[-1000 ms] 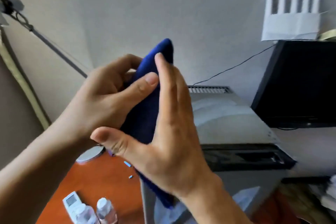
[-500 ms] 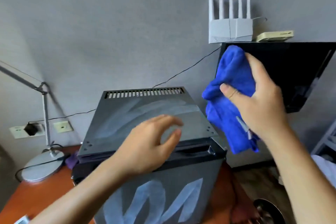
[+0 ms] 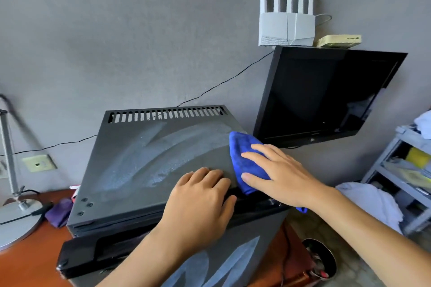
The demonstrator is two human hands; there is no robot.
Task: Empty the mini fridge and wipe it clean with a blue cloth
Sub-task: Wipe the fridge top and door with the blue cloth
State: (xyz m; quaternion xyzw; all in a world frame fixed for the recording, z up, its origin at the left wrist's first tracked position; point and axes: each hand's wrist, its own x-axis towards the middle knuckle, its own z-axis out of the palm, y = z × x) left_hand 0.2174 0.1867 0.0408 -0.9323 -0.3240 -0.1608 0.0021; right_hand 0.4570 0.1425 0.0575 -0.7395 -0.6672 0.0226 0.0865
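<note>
Crowding the mini fridge (image 3: pixel 149 170): one desk lamp (image 3: pixel 14 216) left on the tabletop (image 3: pixel 25 265), one dark monitor (image 3: pixel 321 95) right, a five-antenna router (image 3: pixel 286 28) above. The right hand (image 3: pixel 279 175) presses flat on the single blue cloth (image 3: pixel 245 161) at the top's right edge — its long axis running front to back. The left hand (image 3: pixel 200 202) rests fingers-together, empty, on the front edge.

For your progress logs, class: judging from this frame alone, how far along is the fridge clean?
Done: nothing certain; the interior is hidden and the door appears shut. In hand: the right hand presses the blue cloth on the right side of the mini fridge top, while the left hand rests flat near its front edge. Left: pale streaks across the top and more on the door front.
</note>
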